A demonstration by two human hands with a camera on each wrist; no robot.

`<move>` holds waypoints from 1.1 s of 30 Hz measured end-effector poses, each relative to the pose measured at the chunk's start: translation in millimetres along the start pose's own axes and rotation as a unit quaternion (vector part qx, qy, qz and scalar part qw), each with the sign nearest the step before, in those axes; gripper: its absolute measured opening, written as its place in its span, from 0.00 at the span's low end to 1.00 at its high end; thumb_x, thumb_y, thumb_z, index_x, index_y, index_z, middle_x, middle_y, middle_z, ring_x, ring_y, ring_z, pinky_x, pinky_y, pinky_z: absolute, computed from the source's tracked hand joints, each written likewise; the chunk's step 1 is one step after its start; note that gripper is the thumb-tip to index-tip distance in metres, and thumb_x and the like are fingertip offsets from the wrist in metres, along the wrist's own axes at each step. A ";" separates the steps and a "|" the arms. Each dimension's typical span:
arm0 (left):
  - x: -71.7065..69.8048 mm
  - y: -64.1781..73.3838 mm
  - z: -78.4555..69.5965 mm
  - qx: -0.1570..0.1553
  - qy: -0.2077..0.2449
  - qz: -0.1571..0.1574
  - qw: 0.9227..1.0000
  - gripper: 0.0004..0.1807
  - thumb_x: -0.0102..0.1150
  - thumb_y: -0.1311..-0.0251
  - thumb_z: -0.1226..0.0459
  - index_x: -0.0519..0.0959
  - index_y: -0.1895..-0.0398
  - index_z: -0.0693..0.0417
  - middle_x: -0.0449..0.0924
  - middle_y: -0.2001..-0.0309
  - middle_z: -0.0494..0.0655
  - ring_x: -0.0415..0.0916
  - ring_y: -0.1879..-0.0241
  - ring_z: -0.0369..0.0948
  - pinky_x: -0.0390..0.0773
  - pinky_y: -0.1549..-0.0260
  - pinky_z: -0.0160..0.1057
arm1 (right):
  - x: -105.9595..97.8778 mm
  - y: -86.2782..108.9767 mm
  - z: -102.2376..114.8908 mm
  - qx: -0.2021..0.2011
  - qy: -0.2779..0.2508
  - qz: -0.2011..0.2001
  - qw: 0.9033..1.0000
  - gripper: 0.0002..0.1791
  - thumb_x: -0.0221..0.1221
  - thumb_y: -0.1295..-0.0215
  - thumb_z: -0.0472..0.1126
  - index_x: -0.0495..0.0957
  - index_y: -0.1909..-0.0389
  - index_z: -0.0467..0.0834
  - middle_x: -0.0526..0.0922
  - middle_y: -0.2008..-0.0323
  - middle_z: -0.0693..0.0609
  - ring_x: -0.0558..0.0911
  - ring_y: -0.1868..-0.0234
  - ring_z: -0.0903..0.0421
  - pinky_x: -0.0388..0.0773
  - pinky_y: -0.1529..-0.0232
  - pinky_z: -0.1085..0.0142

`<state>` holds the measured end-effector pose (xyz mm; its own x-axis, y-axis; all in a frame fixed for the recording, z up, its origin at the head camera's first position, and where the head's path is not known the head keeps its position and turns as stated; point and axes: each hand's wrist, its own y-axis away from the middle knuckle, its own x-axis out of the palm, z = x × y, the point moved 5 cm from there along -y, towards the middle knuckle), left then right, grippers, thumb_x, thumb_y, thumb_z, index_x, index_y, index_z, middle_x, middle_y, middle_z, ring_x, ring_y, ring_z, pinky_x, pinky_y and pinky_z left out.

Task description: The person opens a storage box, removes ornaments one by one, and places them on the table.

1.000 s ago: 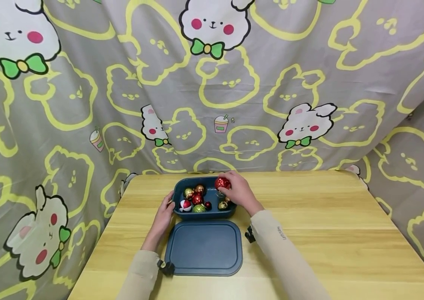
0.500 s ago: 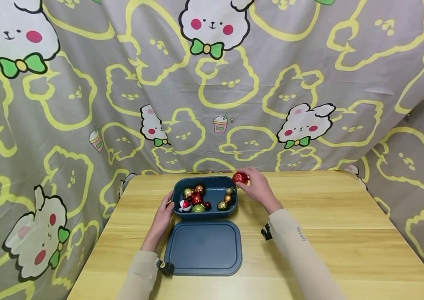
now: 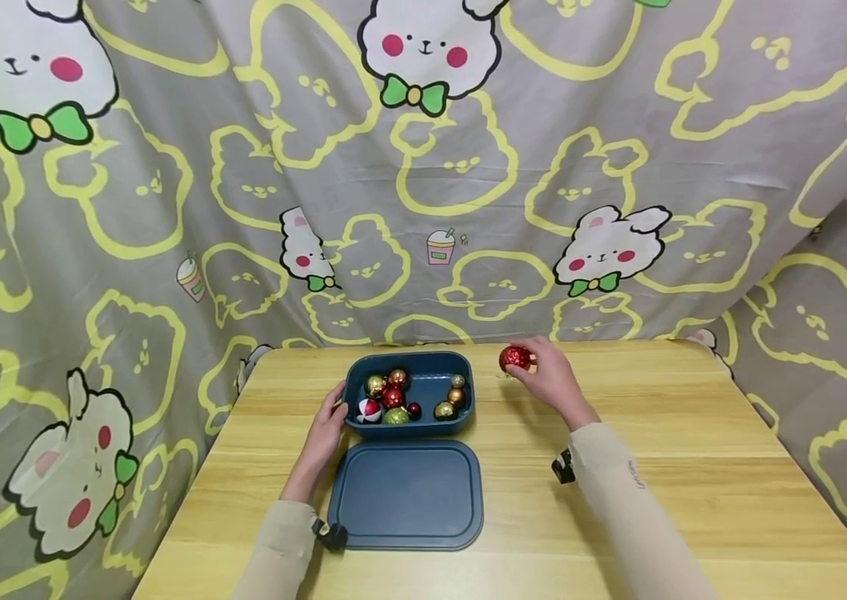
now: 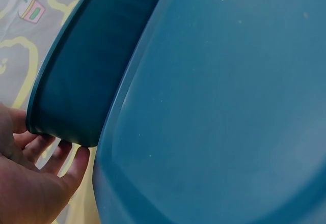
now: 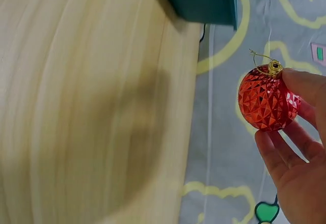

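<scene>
A red faceted bauble (image 3: 515, 358) with a gold cap and a thin gold string hangs above the table, right of the dark blue box (image 3: 408, 432). My right hand (image 3: 551, 379) pinches it between thumb and fingers; the right wrist view shows the bauble (image 5: 267, 99) plainly. Against the left end of the box rests my left hand (image 3: 326, 427), its fingertips touching the outer wall in the left wrist view. Inside the box lie several baubles: red, gold, green and a red-and-white one (image 3: 368, 410) on the left, small gold ones (image 3: 446, 410) on the right.
A dark blue flat lid (image 3: 406, 496) lies on the wooden table (image 3: 664, 467), just in front of the box. A curtain (image 3: 423, 183) with rabbit prints hangs behind the table's far edge and along both sides.
My right hand has lifted the red bauble out of the box's right end and carried it rightward past the rim. The left hand and the box have stayed put.
</scene>
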<state>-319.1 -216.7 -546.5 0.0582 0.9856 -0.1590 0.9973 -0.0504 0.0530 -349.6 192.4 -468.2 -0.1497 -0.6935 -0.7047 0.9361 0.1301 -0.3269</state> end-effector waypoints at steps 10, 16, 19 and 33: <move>0.1 1.0 -0.3 0.002 -0.005 -0.011 1.000 0.28 0.35 0.16 0.63 0.53 0.16 0.49 0.50 0.18 0.58 0.51 0.20 0.57 0.55 0.22 0.60 | -5.1 5.9 -35.5 0.037 0.004 0.006 0.999 0.28 0.70 0.35 0.39 0.77 0.36 0.35 0.78 0.40 0.32 0.79 0.41 0.33 0.77 0.39 0.39; -1.2 0.3 0.8 0.007 -0.011 -0.014 1.000 0.29 0.35 0.16 0.64 0.53 0.16 0.51 0.49 0.18 0.60 0.51 0.21 0.59 0.55 0.23 0.61 | -5.0 15.4 -58.1 0.076 0.008 0.016 0.997 0.29 0.68 0.34 0.40 0.75 0.34 0.34 0.75 0.38 0.29 0.75 0.38 0.28 0.72 0.36 0.34; -1.0 0.6 0.0 0.008 -0.011 -0.013 1.000 0.29 0.35 0.16 0.64 0.53 0.16 0.51 0.49 0.18 0.59 0.51 0.21 0.59 0.55 0.23 0.61 | -6.0 18.5 -66.4 0.079 0.020 0.015 0.997 0.28 0.68 0.33 0.41 0.75 0.35 0.33 0.75 0.39 0.28 0.75 0.38 0.28 0.71 0.36 0.33; -0.8 1.2 0.3 0.003 -0.016 -0.009 1.000 0.28 0.36 0.16 0.62 0.53 0.16 0.49 0.48 0.17 0.58 0.50 0.20 0.59 0.54 0.22 0.61 | -4.2 22.8 -76.0 0.082 0.027 0.021 0.996 0.27 0.67 0.33 0.39 0.76 0.36 0.32 0.77 0.42 0.28 0.76 0.40 0.28 0.72 0.36 0.32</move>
<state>-317.9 -217.6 -546.6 0.0411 0.9805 -0.1923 0.9985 -0.0331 0.0443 -351.8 252.2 -520.6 -0.1218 -0.6506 -0.7496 0.9808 0.0373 -0.1917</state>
